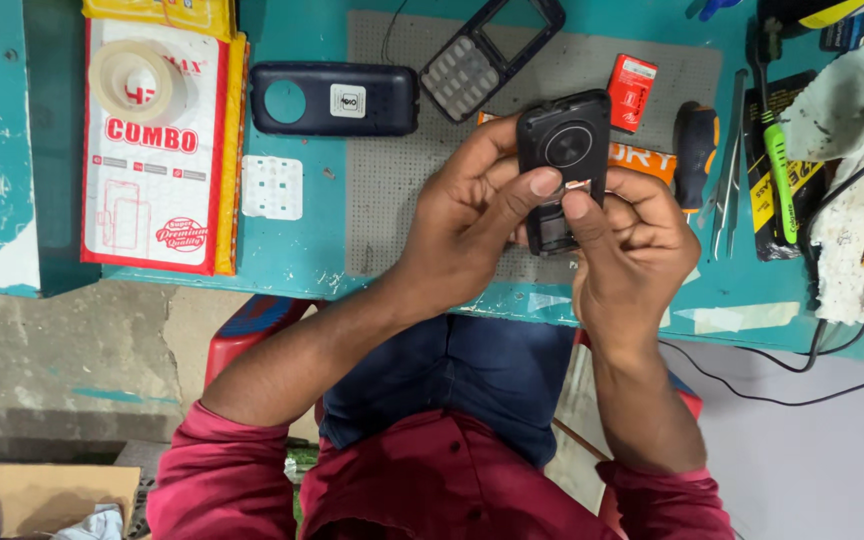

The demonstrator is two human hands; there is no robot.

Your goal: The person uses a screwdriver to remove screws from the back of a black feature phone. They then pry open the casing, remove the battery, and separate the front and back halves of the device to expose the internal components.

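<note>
A clear roll of adhesive tape [139,82] is lying on a flat red-and-white printed package [155,150] at the left of the teal table [292,255]. Right of it, a dark blue plastic phone back cover with a round hole [334,98] is resting at the edge of a grey perforated work mat [392,190], with a black keypad frame [490,52] lying further back.

The left hand [472,225] is closing around the small black phone body with a round camera ring [562,165], thumb pressing across its face. The phone body is being held upright above the near edge of the table, between both hands. The right hand [632,245] is curling around the lower right side, its thumb tip meeting the left thumb at a small pale part on the phone body; what this part is cannot be told.

Risk: the grip is concentrating on the thumbs, so uneven pressure could be tipping the phone body out of the hands, or bending the small part.

To the right, a black-and-orange screwdriver [696,145], metal tweezers [727,190] and a green-handled tool [778,180] are lying close by
</note>
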